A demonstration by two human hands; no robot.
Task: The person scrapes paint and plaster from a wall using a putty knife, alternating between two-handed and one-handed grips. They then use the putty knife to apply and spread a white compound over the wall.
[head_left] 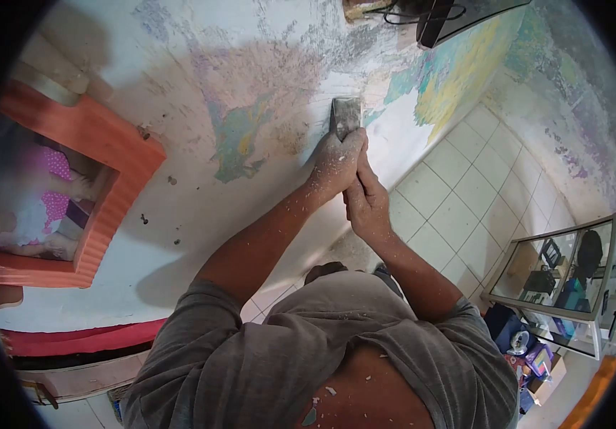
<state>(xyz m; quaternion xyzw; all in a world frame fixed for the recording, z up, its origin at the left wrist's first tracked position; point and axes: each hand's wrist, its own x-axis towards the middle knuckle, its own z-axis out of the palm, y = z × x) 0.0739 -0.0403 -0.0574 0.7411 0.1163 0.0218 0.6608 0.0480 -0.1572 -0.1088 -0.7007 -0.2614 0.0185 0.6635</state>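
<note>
My left hand (pixel 338 163) is closed around the grip of a flat metal scraper (pixel 347 116), whose wide blade lies against the wall (pixel 272 68). Just below and to the right, my right hand (pixel 369 204) is closed too, pressed against my left hand and wrapped round the lower part of the scraper, most of which the fingers hide. The wall around the blade shows bare white areas and patches of peeling green, yellow and purple paint. Pale flakes and dust cover my hands and forearms.
An orange-framed picture (pixel 126 154) hangs at the left. A dark object with a cable (pixel 458 18) is at the top. A glass display case (pixel 554 272) stands on the tiled floor (pixel 458 193) at the right, with boxes below it. Red cloth (pixel 79 339) lies lower left.
</note>
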